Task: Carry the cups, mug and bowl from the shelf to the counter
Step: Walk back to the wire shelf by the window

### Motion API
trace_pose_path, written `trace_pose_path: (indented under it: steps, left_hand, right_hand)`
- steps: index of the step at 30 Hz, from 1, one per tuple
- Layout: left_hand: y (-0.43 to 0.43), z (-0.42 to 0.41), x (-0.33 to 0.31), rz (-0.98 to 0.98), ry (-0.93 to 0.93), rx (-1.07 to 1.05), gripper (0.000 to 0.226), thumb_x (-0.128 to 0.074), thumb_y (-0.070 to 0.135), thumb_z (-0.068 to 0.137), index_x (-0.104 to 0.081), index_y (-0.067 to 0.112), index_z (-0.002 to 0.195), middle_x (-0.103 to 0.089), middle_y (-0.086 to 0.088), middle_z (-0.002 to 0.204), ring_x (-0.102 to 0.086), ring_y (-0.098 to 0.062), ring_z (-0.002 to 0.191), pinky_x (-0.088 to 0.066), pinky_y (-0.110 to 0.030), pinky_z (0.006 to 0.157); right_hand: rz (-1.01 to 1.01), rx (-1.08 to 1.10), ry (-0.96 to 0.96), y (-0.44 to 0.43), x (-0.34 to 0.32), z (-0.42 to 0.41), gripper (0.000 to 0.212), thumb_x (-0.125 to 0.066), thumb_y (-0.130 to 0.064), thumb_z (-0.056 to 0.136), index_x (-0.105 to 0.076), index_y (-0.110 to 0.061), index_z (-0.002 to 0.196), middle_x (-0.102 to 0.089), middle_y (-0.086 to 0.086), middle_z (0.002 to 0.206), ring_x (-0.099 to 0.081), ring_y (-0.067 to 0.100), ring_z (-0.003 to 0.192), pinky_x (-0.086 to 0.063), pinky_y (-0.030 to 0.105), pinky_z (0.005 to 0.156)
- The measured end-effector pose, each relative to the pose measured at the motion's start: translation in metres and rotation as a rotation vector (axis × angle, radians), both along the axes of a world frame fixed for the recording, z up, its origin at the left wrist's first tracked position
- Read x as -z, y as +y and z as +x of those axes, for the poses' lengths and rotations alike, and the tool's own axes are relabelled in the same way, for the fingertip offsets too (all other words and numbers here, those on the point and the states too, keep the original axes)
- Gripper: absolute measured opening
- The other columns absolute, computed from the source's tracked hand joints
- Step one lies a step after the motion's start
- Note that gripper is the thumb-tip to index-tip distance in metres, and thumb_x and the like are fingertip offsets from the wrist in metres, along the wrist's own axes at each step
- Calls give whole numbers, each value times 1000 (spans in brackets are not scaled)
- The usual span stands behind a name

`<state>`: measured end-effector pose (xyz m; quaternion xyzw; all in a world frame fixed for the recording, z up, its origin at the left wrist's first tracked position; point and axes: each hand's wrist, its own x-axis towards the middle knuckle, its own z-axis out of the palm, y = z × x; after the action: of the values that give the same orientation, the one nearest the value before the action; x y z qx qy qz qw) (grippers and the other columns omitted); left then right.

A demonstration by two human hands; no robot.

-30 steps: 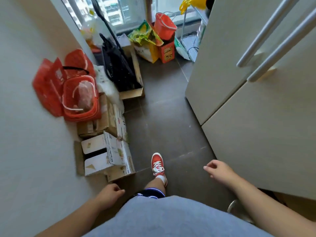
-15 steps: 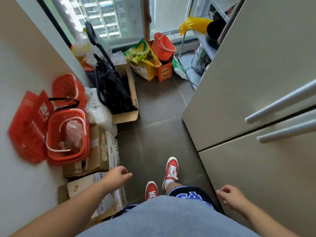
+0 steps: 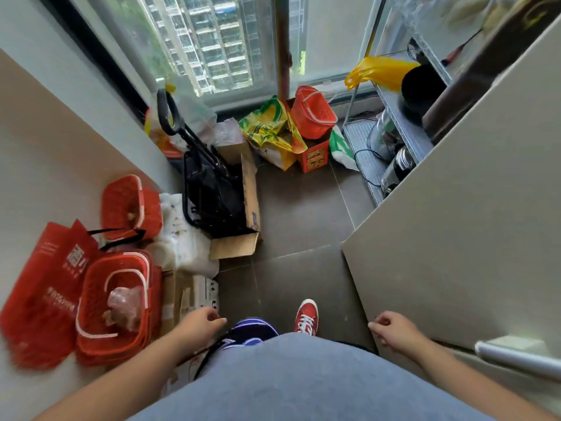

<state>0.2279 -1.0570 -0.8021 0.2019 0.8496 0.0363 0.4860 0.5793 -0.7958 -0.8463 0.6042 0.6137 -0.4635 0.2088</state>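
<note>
Low over the dark floor (image 3: 303, 208), fingers (image 3: 217, 318) of the left hand (image 3: 198, 325) and right hand (image 3: 394, 329) curl loosely, gripping nothing. Beside the left stand red baskets (image 3: 115, 302) and boxes (image 3: 188, 296). Ahead right, the metal shelf (image 3: 403, 123) carries a dark cup (image 3: 420, 88); no surface shows.
</note>
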Motion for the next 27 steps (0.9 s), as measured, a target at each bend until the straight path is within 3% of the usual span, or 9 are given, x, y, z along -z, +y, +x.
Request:
trace_pose_path:
  steps: [4,9,11,13,15,18,20,22,27]
  left_hand:
    - [17,-27,0,-10,-8,-107,23,-62,41,89,-66,19,98,-70,-3,94,-66,-17,86,-57,-38,83]
    - [55,-69,7,-30,-8,-136,22,-63,43,88,-64,22,96,-70,1,93,-66,-14,85,-57,-33,80]
    - [78,-94,9,-28,3,-94,20,-63,43,88,-63,23,89,-70,1,89,-66,-14,82,-54,-29,73]
    - [107,-122,11,-11,1,-59,20,-63,43,87,-63,23,84,-69,3,83,-65,-13,76,-48,-25,63]
    - [141,-151,11,16,-18,-49,21,-63,41,87,-66,21,88,-70,3,84,-64,-11,76,-46,-23,61]
    - [202,-189,1,103,-29,-14,17,-64,40,87,-67,23,84,-71,3,83,-64,-11,77,-50,-28,70]
    - [249,-211,-15,165,-39,39,16,-64,42,86,-67,26,82,-69,7,78,-63,-6,72,-50,-25,65]
    - [299,-229,-32,246,-50,112,15,-64,43,86,-67,29,85,-69,10,78,-63,-2,72,-49,-21,62]
    - [421,-244,-85,477,-106,266,13,-63,41,87,-68,31,93,-71,9,90,-66,-2,84,-54,-25,77]
  right_hand:
    - [44,-106,52,56,-14,-68,20,-71,-35,80,-61,-21,70,-67,0,71,-62,19,61,-51,28,60]
    - [73,-147,93,118,-22,-140,17,-70,-30,82,-62,-21,72,-66,1,73,-61,19,70,-54,34,74]
    - [85,-136,93,139,-25,-160,17,-70,-31,83,-62,-21,72,-64,-1,68,-58,14,61,-52,29,65]
    - [103,-127,71,156,-27,-171,18,-69,-34,84,-62,-21,72,-62,-4,62,-50,9,51,-41,22,52]
    - [92,-67,64,170,-29,-176,19,-69,-32,84,-64,-15,77,-61,-2,62,-49,11,52,-37,22,53]
    - [84,14,19,186,-40,-181,20,-69,-29,84,-66,-9,82,-64,2,68,-55,17,58,-41,22,55]
    - [101,62,29,198,-53,-194,19,-70,-28,84,-66,-10,80,-64,1,66,-57,17,57,-44,23,55]
    - [137,111,70,212,-70,-211,15,-71,-28,83,-66,-14,79,-67,-1,70,-61,17,62,-50,27,64]
    - [246,188,232,251,-128,-252,6,-69,-32,83,-67,-27,84,-72,-5,82,-67,12,77,-52,30,78]
